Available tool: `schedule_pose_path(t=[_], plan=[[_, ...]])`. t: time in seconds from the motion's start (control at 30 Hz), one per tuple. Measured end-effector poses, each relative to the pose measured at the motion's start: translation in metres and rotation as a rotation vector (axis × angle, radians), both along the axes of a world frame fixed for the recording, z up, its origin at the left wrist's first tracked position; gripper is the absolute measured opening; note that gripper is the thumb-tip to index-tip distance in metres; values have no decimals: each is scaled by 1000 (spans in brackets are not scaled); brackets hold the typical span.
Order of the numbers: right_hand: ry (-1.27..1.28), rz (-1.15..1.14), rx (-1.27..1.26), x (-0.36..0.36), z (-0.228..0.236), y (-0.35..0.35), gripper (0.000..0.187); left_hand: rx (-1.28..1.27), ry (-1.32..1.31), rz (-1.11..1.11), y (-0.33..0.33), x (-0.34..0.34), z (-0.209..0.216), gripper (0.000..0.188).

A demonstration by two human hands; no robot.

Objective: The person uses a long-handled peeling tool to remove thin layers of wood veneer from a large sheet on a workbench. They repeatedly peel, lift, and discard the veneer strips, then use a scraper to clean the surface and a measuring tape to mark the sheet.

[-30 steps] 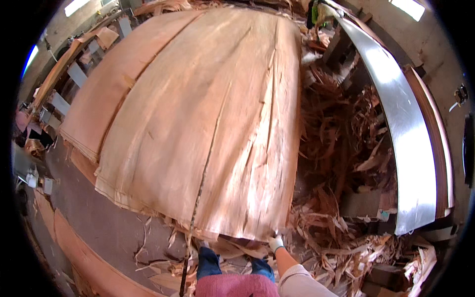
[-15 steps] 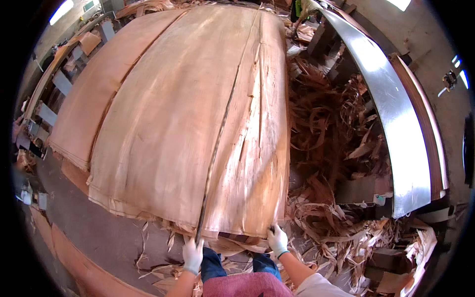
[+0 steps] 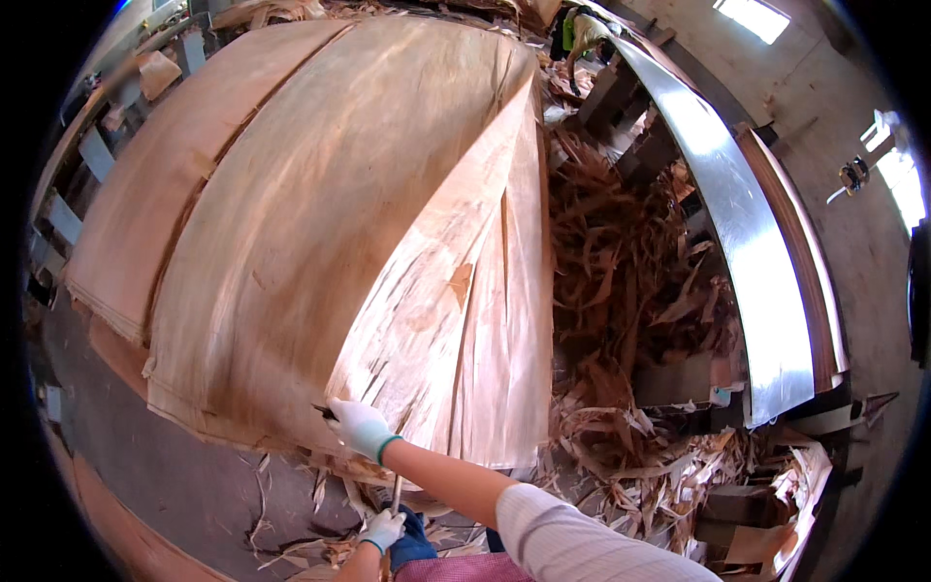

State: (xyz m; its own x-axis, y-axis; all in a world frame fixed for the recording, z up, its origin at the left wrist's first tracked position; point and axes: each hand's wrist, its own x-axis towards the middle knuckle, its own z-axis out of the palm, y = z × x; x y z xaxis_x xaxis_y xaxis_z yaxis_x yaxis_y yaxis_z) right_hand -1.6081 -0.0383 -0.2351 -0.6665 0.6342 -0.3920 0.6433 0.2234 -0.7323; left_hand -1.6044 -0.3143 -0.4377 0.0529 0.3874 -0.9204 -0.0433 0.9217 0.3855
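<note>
A large stack of thin wood veneer sheets (image 3: pixel 262 242) spreads out before me. My right hand (image 3: pixel 359 429), in a white glove, is closed at the near left corner of a pale veneer flap (image 3: pixel 427 301) that lies slantwise over the stack. A small dark tip pokes out past its fingers; what it belongs to I cannot make out. Lower down, close to my legs, my left hand (image 3: pixel 384 530), also gloved, grips the near end of a thin rod (image 3: pixel 397 490). Beyond that short piece the rod is hidden by my right arm and the flap.
Heaps of torn veneer strips (image 3: pixel 621 262) lie right of the stack. Past them runs a long shiny metal sheet (image 3: pixel 747 223), with another veneer pile (image 3: pixel 790 252) beside it. A co-worker (image 3: pixel 587 39) bends at the far end. Grey uprights (image 3: pixel 94 155) line the left side.
My right hand has moved left from the stack's right corner, carrying the sheet's edge over the rod, whose long part is now hidden. My left hand has come slightly lower, still gripping the rod.
</note>
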Motion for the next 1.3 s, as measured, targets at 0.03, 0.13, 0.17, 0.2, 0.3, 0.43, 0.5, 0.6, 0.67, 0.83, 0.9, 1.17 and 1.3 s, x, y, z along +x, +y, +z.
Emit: schedule_pose_path(t=[0.03, 0.13, 0.17, 0.2, 0.3, 0.43, 0.5, 0.6, 0.67, 0.83, 0.9, 1.17, 1.3], plan=[[-39, 16, -12, -12, -14, 1, 26, 58, -44, 51, 6, 6, 14, 19], [-69, 22, 30, -33, -71, -4, 26, 251, -168, 176, 65, 11, 80, 13], [-84, 58, 16, -38, -75, -7, 26, 315, -221, 264, 65, 10, 75, 11], [-98, 91, 2, -41, -79, -11, 26, 313, -339, 266, 56, 10, 56, 17], [-110, 197, -75, -53, -84, -14, 27, 225, -189, -49, 10, 30, -33, 26], [54, 198, -136, -38, -118, -4, 32, 662, 216, -212, 68, 45, 84, 34], [87, 228, -121, -31, -100, -12, 35, 846, 362, -242, 79, 30, 96, 24], [-34, 91, -80, -4, -12, -30, 40, 849, 254, -125, 73, -47, 87, 15], [200, -307, -294, 31, 37, -27, 35, 416, -68, 180, 94, -93, 103, 12], [131, -598, -319, 107, -31, -49, 29, 270, 177, 128, 101, -122, 44, 18], [-33, -607, -347, 105, -42, -52, 34, 333, 188, 99, 82, -113, -8, 26], [-118, -857, -209, 89, -162, -37, 31, 171, 140, -39, 111, -70, 22, 70], [-182, -869, -175, 55, -136, -23, 26, 575, 195, 260, 101, -124, 73, 53]])
